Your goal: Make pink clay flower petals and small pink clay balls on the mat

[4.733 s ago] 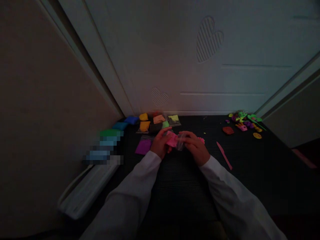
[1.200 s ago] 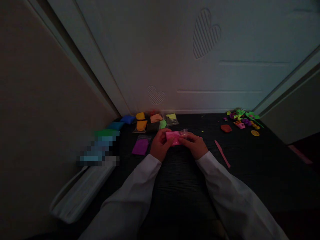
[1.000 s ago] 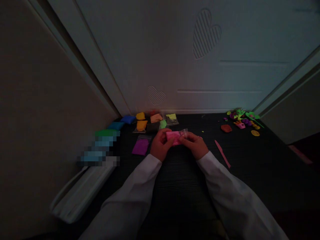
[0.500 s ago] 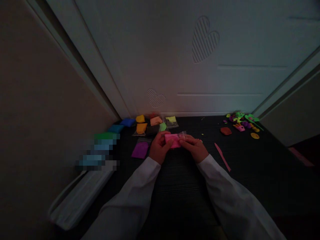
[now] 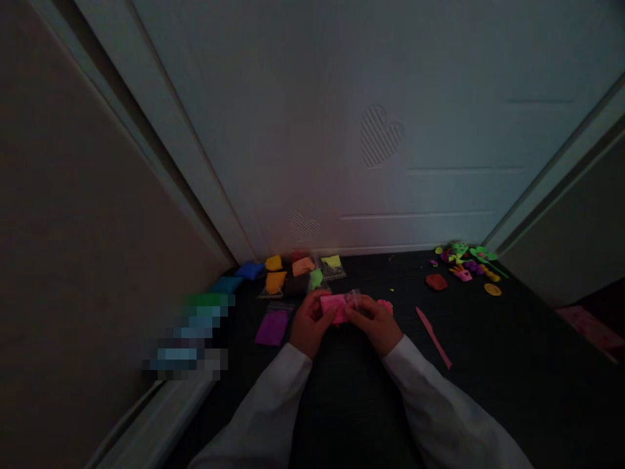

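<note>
The scene is very dim. My left hand and my right hand meet over a dark ribbed mat, and both pinch a small clear bag of pink clay between fingers and thumbs. A small pink clay piece lies just beyond my right hand. Both arms wear white sleeves.
Several bags of coloured clay lie by the white door, and a purple bag lies left of my hands. A pink modelling tool lies to the right. Small clay shapes sit at the far right. A wall stands on the left.
My head has tilted up, so hands and mat sit lower in view. Both hands keep pinching the pink clay bag in the same place.
</note>
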`<action>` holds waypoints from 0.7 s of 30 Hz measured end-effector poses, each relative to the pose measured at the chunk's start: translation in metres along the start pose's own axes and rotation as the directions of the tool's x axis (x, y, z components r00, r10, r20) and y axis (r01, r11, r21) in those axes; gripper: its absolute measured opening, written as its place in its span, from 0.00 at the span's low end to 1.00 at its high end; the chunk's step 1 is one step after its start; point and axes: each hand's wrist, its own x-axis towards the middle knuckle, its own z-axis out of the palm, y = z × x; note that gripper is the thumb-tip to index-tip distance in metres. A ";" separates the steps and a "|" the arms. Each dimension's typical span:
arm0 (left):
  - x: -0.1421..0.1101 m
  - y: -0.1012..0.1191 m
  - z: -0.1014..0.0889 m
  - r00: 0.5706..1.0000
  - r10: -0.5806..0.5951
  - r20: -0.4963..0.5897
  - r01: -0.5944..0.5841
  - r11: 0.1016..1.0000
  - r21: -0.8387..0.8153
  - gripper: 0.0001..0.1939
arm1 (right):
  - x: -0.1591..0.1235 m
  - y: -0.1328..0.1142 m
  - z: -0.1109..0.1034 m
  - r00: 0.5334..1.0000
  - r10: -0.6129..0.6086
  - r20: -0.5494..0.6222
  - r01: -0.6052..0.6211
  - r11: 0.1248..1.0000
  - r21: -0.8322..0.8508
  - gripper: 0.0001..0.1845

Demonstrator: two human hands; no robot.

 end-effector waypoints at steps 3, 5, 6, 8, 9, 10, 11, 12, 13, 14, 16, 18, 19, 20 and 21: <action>-0.001 0.001 0.000 1.000 -0.023 -0.001 0.023 1.000 0.021 0.17 | 0.001 0.003 0.001 0.999 -0.009 -0.033 0.008 0.999 -0.037 0.06; -0.002 0.002 0.002 1.000 -0.021 0.004 0.020 0.999 0.038 0.17 | 0.001 0.003 0.002 0.999 -0.014 -0.046 0.012 0.999 -0.052 0.06; -0.003 0.002 0.003 1.000 -0.019 0.003 0.018 0.999 0.050 0.17 | 0.001 0.003 0.002 0.999 -0.016 -0.048 0.013 0.998 -0.056 0.07; -0.004 0.003 0.004 1.000 -0.019 0.000 0.019 0.998 0.063 0.17 | 0.001 0.002 0.001 0.999 -0.016 -0.048 0.013 0.998 -0.063 0.08; -0.004 0.003 0.005 1.000 -0.020 0.000 0.020 0.998 0.062 0.17 | 0.001 0.002 0.001 0.999 -0.016 -0.049 0.013 0.998 -0.060 0.08; -0.004 0.003 0.005 1.000 -0.022 0.000 0.022 0.998 0.057 0.17 | 0.002 0.001 0.000 0.999 -0.016 -0.049 0.014 0.998 -0.056 0.08; -0.004 0.003 0.006 1.000 -0.025 0.000 0.025 0.998 0.051 0.17 | 0.002 0.001 0.000 0.999 -0.017 -0.046 0.015 0.999 -0.050 0.07; -0.004 0.002 0.006 1.000 -0.027 -0.003 0.027 0.999 0.047 0.17 | 0.002 0.000 0.000 0.999 -0.016 -0.039 0.015 0.999 -0.042 0.07; -0.004 0.002 0.006 1.000 -0.025 -0.007 0.025 0.999 0.046 0.17 | 0.002 -0.001 -0.001 1.000 -0.012 -0.027 0.011 1.000 -0.029 0.07; -0.004 0.002 0.006 1.000 -0.021 -0.008 0.021 0.999 0.047 0.17 | 0.002 -0.002 -0.001 1.000 -0.009 -0.018 0.009 1.000 -0.014 0.07; -0.004 0.001 0.006 1.000 -0.006 -0.007 0.006 0.999 0.046 0.16 | 0.002 -0.003 -0.002 1.000 -0.001 -0.003 0.001 1.000 0.009 0.07; -0.004 0.000 0.006 1.000 0.006 -0.002 -0.006 0.999 0.043 0.16 | 0.002 -0.005 -0.003 1.000 0.006 0.005 -0.006 1.000 0.027 0.07; -0.004 -0.001 0.006 1.000 0.009 -0.003 -0.009 0.999 0.041 0.16 | 0.002 -0.006 -0.003 1.000 0.007 0.009 -0.007 0.999 0.033 0.07; -0.003 -0.001 0.006 1.000 0.008 -0.007 -0.008 0.999 0.040 0.16 | 0.002 -0.006 -0.004 1.000 0.008 0.012 -0.008 0.999 0.038 0.07; -0.003 -0.002 0.005 1.000 0.008 -0.017 -0.008 0.999 0.039 0.16 | 0.002 -0.007 -0.004 1.000 0.011 0.013 -0.012 0.999 0.044 0.06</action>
